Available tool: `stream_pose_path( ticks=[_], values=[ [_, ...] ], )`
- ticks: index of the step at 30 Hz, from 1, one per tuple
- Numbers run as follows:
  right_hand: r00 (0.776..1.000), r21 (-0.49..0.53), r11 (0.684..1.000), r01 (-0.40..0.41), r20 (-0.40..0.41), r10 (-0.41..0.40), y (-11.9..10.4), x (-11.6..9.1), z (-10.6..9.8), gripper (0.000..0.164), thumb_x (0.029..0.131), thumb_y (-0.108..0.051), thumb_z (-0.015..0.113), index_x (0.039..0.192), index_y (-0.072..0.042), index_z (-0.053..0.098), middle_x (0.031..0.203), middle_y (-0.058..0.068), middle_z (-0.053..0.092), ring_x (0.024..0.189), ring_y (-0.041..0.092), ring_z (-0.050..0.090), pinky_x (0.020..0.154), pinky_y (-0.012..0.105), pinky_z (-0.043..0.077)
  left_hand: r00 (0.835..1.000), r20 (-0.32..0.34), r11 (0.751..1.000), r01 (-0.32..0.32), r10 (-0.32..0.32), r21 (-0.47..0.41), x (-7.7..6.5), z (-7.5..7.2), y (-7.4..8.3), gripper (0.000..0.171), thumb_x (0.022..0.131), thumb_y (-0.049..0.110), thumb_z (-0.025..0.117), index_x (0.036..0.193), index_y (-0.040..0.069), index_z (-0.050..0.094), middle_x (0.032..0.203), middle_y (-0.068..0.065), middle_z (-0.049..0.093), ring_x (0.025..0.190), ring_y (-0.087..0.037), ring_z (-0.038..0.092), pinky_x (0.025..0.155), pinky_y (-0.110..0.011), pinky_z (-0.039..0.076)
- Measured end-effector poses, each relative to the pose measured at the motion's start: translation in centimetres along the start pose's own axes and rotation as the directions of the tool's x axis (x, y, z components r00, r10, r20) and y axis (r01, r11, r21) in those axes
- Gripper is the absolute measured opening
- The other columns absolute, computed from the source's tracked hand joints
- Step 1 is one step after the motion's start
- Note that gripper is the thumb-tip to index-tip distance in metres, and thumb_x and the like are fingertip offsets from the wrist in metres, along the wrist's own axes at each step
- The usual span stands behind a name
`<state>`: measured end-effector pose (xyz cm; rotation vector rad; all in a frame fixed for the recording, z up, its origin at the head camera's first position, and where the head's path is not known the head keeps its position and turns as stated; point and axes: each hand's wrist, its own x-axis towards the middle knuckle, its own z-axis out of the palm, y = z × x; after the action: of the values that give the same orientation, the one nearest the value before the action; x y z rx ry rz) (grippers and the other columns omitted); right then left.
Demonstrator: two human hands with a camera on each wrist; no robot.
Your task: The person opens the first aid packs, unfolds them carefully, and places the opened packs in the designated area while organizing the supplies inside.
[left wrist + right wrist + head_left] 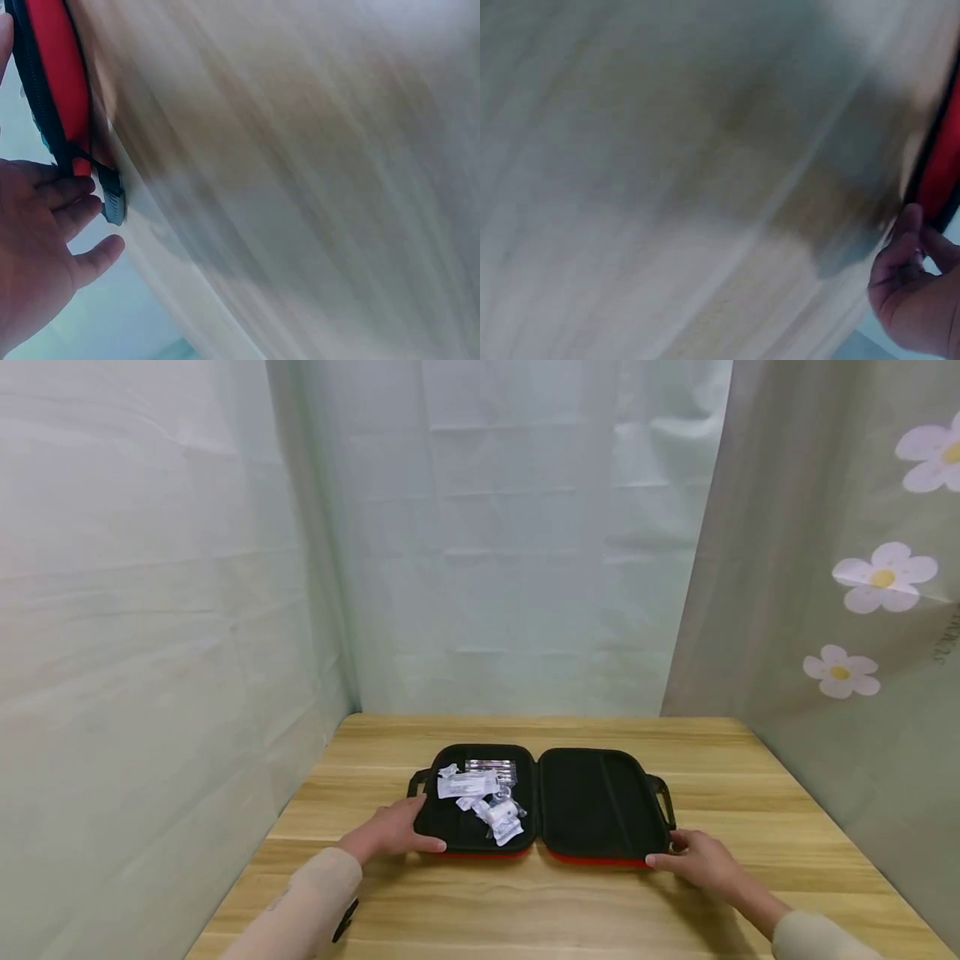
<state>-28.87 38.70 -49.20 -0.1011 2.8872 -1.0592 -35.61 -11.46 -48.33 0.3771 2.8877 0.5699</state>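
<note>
A black zip case with red sides lies unfolded on the table; its right half point(592, 802) shows a bare black lining. In the left half point(453, 832) are several white wrapped packets point(468, 785) and a clear pack of thin sticks point(491, 767). My left hand point(393, 829) touches the near left corner, thumb along the front edge. Its fairly straight fingers meet the red side point(64, 75) by the left handle point(112, 196). At the near right corner my right hand point(701, 860) pinches the rim, thumb on top, fingers curled at the red side point(941, 150).
The wood-grain table point(570, 910) has pale curtains point(517, 568) behind and on both sides. A small black object point(346, 920) lies beside the left sleeve point(311, 902). The right handle point(662, 793) sticks out from the case just beyond the right hand.
</note>
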Motion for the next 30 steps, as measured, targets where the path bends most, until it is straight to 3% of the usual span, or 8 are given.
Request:
stream_pose_path(
  ticks=[5, 17, 30],
  values=[
    [1.0, -0.116, 0.993, -0.018, -0.002, 0.017, 0.3, -0.5, 0.3, 0.072, 0.079, -0.053, 0.078, 0.115, 0.008, 0.066, 0.101, 0.01, 0.07, 0.092, 0.028, 0.064, 0.078, 0.047, 0.053, 1.0, 0.004, 1.0, -0.002, 0.002, -0.011, 0.0, -0.2, 0.1, 0.113, 0.072, 0.066, 0.077, 0.15, -0.003, 0.035, 0.15, -0.021, 0.043, 0.138, -0.039, 0.038, 0.111, -0.061, 0.024],
    [0.997, -0.156, 0.988, 0.014, -0.07, -0.025, 0.0, -0.9, -1.8, 0.078, 0.084, -0.056, 0.072, 0.124, 0.01, 0.061, 0.11, 0.02, 0.068, 0.098, 0.036, 0.065, 0.08, 0.052, 0.052, 0.999, 0.009, 0.999, -0.041, 0.041, -0.03, -0.1, -0.4, 0.7, 0.111, 0.074, 0.062, 0.078, 0.151, -0.004, 0.033, 0.149, -0.022, 0.043, 0.137, -0.04, 0.04, 0.109, -0.063, 0.027],
    [0.994, -0.111, 0.993, 0.049, -0.09, -0.059, -3.0, 1.2, -0.6, 0.083, 0.087, -0.058, 0.068, 0.133, 0.01, 0.054, 0.13, 0.03, 0.058, 0.117, 0.046, 0.056, 0.092, 0.059, 0.046, 0.997, -0.041, 0.995, -0.074, 0.071, -0.073, -0.1, 0.1, 0.7, 0.106, 0.077, 0.058, 0.079, 0.152, 0.0, 0.032, 0.147, -0.021, 0.045, 0.135, -0.039, 0.043, 0.106, -0.065, 0.028]
  ],
)
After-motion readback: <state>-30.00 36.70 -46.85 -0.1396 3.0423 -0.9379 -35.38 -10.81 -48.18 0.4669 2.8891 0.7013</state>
